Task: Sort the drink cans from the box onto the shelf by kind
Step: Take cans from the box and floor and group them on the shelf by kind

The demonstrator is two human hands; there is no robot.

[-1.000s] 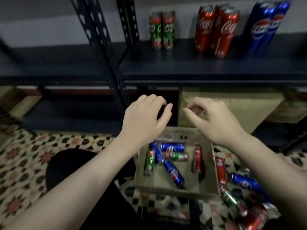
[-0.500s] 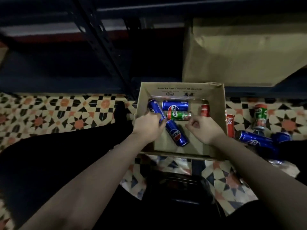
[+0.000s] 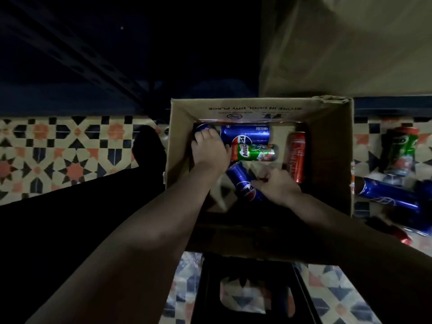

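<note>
An open cardboard box (image 3: 257, 106) stands on the floor in front of me. Inside lie a blue Pepsi can (image 3: 247, 134) by the far wall, a green Milo can (image 3: 257, 153) and a red cola can (image 3: 297, 155). My left hand (image 3: 208, 153) is down in the box's left side, fingers curled over another blue Pepsi can (image 3: 203, 128) whose far end shows past my fingertips. My right hand (image 3: 278, 185) grips a third blue Pepsi can (image 3: 242, 183) lying slantwise in the middle. The shelf's upper level is out of view.
Right of the box, loose cans lie on the patterned tile floor (image 3: 70, 155): a green Milo can (image 3: 399, 150), a blue Pepsi can (image 3: 388, 197) and a red one (image 3: 402, 238). A bigger cardboard box (image 3: 350, 43) sits behind. A black stool (image 3: 245, 288) is below me.
The view has tipped down from the shelf with its sorted cans to the box. Both hands dropped from chest height into the box and closed on blue cans.
</note>
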